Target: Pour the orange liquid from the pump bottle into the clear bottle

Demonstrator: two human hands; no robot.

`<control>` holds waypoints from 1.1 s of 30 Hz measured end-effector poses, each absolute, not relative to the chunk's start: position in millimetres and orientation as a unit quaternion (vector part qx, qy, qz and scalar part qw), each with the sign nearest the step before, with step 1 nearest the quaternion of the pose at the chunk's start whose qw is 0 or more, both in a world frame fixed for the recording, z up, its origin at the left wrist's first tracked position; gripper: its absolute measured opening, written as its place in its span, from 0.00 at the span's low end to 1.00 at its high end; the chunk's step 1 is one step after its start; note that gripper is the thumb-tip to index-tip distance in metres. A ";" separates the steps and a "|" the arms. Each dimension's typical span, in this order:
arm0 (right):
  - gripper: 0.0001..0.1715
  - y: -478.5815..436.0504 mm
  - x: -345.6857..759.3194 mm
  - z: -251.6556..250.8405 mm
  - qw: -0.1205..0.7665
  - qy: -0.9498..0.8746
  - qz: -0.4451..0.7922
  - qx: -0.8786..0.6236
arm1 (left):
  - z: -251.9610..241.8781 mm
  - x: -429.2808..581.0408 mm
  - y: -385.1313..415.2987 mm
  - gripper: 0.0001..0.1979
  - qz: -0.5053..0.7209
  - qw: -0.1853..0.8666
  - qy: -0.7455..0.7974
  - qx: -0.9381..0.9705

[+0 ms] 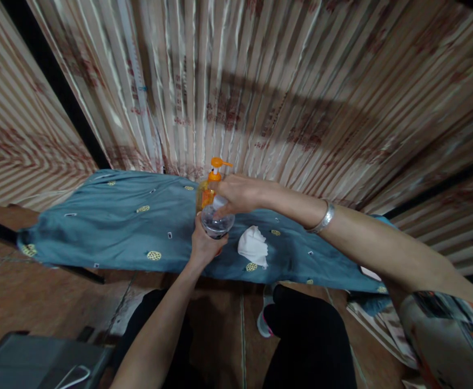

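Note:
My left hand (pixel 207 244) is wrapped round the side of a clear, round plastic cup (pixel 219 227) and holds it over the cloth-covered surface. My right hand (pixel 236 194) reaches across from the right, its fingers bent down at the cup's mouth. A small pale greyish-white piece (pixel 220 202) shows at the right fingers, too small to name. Just behind the cup stands a pump bottle (pixel 208 194) with yellowish contents and an orange pump head; the right hand partly covers it. A crumpled white cloth or tissue (pixel 253 246) lies to the right of the cup.
A blue-green cloth with yellow prints (pixel 119 227) covers the narrow table. Behind it hangs a striped, pleated curtain (pixel 236 97) with dark frame bars. Below are tiled floor, my dark-clothed legs (pixel 309 335) and a grey flat-topped object (pixel 38 359) at lower left.

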State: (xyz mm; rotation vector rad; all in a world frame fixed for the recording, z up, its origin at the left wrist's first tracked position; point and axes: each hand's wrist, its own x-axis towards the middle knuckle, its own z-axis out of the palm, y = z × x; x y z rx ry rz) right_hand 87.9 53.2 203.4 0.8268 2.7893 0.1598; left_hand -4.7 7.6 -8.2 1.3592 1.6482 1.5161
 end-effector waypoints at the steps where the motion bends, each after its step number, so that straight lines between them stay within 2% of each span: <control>1: 0.25 52.5 86.9 203.7 0.115 0.947 0.059 0.293 | -8.4 -4.6 7.8 0.42 0.560 0.256 0.609 0.501; 3: 0.23 51.7 85.5 204.0 0.128 0.940 0.066 0.308 | -8.8 -4.4 8.2 0.43 0.558 0.254 0.612 0.500; 6: 0.12 51.9 86.3 204.2 0.141 0.946 0.059 0.284 | -9.2 -4.8 8.5 0.44 0.555 0.255 0.614 0.500; 9: 0.24 52.9 88.6 204.5 0.134 0.953 0.047 0.266 | -8.8 -5.4 8.4 0.44 0.553 0.262 0.611 0.502; 11: 0.27 53.0 88.6 204.7 0.123 0.950 0.053 0.283 | -8.2 -5.8 8.1 0.44 0.553 0.266 0.609 0.504; 14: 0.25 51.9 86.2 205.5 0.122 0.939 0.070 0.315 | -7.7 -6.0 7.9 0.43 0.552 0.262 0.609 0.506; 18: 0.13 52.4 85.9 207.1 0.134 0.947 0.064 0.285 | -9.1 -5.8 8.5 0.43 0.557 0.258 0.606 0.506; 22: 0.26 56.2 87.9 206.7 0.124 0.954 0.051 0.268 | -10.3 -5.1 9.3 0.43 0.560 0.255 0.605 0.506; 26: 0.24 54.9 85.0 206.3 0.134 0.942 0.063 0.302 | -10.7 -4.8 9.6 0.43 0.559 0.249 0.608 0.507; 29: 0.14 52.1 84.8 207.2 0.146 0.943 0.059 0.292 | -11.7 -5.1 9.9 0.44 0.558 0.247 0.607 0.509; 33: 0.30 53.7 89.8 205.9 0.120 0.953 0.050 0.273 | -13.0 -5.6 10.1 0.44 0.559 0.247 0.604 0.512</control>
